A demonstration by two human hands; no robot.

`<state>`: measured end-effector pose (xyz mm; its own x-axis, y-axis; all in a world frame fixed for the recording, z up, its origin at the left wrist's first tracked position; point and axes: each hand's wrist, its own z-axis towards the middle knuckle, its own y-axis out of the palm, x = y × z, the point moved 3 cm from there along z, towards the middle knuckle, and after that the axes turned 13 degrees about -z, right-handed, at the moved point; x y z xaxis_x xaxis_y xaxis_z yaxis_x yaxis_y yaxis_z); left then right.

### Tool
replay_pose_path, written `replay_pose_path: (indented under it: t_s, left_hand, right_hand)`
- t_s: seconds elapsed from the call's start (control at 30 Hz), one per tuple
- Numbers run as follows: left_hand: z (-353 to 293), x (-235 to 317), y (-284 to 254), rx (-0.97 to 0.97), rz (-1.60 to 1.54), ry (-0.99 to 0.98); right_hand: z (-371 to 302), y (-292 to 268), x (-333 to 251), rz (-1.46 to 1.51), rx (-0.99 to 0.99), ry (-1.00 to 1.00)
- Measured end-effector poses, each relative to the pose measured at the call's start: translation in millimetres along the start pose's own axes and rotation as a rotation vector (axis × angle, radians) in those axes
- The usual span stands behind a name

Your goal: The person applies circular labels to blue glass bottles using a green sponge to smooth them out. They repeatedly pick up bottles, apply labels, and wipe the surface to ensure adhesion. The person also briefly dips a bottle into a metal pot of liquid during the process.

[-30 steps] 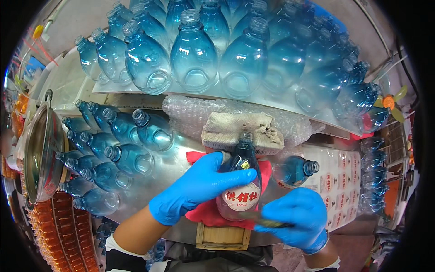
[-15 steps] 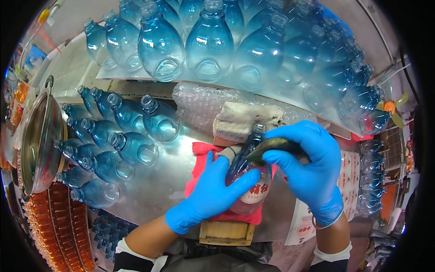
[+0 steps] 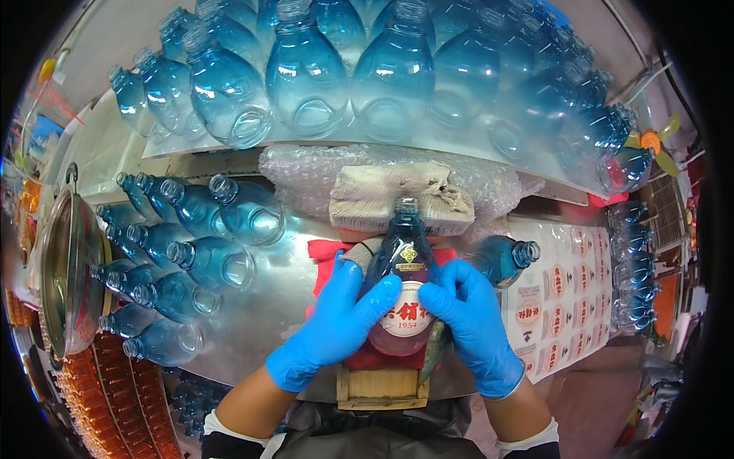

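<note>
A blue-tinted glass bottle (image 3: 391, 264) lies neck-away in front of me on a red cloth (image 3: 325, 268). It bears a round white label with red print and a small gold emblem above it. My left hand (image 3: 325, 325), in a blue glove, grips the bottle's left side, thumb on the label's edge. From the other side my gloved right hand (image 3: 478, 329) closes on the bottle, its thumb pressing the label. A dark green flat tool (image 3: 433, 352) sticks out below my right palm, along the bottle's side. The bottle's neck rests against a folded beige cloth pad (image 3: 375, 195).
Rows of blue bottles (image 3: 306, 76) stand on a raised shelf at the back. Several lie on the metal table (image 3: 252, 329) at left. At right are one bottle (image 3: 501, 260) and a printed label sheet (image 3: 566, 298). A metal basin (image 3: 69, 268) stands at far left.
My right hand has moved down with the green tool, from the bottle's upper part to the label's right side. The label now faces up, and the bottle and sheet at right are uncovered.
</note>
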<state>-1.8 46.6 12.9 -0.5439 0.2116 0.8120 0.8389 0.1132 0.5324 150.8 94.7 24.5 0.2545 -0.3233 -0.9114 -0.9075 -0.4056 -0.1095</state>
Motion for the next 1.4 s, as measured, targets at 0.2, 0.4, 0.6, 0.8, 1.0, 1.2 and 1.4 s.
replay_pose_path:
  t_s: [0.2,0.4,0.6,0.8,1.0,1.2,1.4]
  left_hand:
    - [5,-11,-2,-0.022,0.004,0.036]
    - [5,-23,-19,0.002,-0.038,-0.020]
    - [-4,-6,-13,-0.233,0.095,0.057]
    - [-5,-4,-19,-0.252,0.060,0.027]
    - [-4,4,-20,-0.261,0.049,0.013]
    - [0,15,-19,-0.247,0.299,0.061]
    - [4,17,-27,-0.309,0.349,0.054]
  right_hand:
    - [2,2,10,0.195,-0.059,0.024]
    - [3,0,9,0.166,-0.096,0.051]
    - [-3,-7,16,0.149,-0.185,-0.064]
    - [6,-13,26,0.182,-0.265,-0.030]
    - [4,-15,23,0.166,-0.257,-0.017]
    - [-4,-13,3,-0.141,-0.204,-0.066]
    - [9,-17,11,-0.002,-0.344,-0.072]
